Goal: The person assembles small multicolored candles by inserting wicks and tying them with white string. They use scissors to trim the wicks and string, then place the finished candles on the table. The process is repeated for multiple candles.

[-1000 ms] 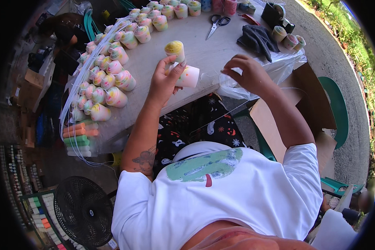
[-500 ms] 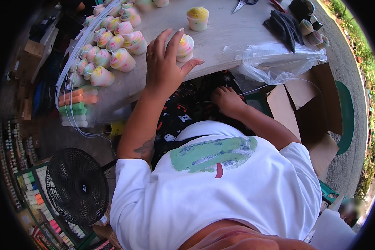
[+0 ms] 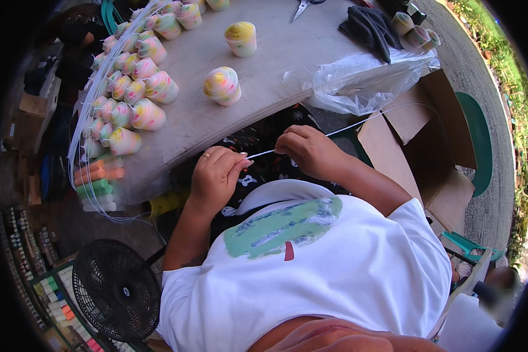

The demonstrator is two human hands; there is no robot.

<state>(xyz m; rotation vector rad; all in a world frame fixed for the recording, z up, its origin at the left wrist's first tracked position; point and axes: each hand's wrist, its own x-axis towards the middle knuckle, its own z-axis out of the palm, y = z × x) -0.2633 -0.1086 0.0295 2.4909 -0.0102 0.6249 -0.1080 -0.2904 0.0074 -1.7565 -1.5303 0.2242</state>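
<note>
A white wick cord (image 3: 261, 154) is stretched between my two hands above my lap. My left hand (image 3: 217, 176) pinches its end between thumb and fingertips. Close by on the right, my right hand (image 3: 310, 151) is closed round the same cord, which runs on past it toward the cardboard box. On the table ahead stands a swirled pink, yellow and white cup-shaped candle (image 3: 222, 87), touched by neither hand. Behind it is another cup-shaped candle with a yellow top (image 3: 240, 40). No wick shows on either one.
Many swirled candles with wicks (image 3: 148, 114) crowd the table's left, beside a bundle of long white cords (image 3: 76, 126). Scissors (image 3: 302, 8), a dark cloth (image 3: 369, 29) and clear plastic (image 3: 352, 85) lie farther right. An open cardboard box (image 3: 446, 152) stands at right, a black fan (image 3: 117, 290) at lower left.
My left hand has left the swirled candle, come down to my lap and closed on the cord. My right hand has risen slightly with the cord. The whole view has shifted.
</note>
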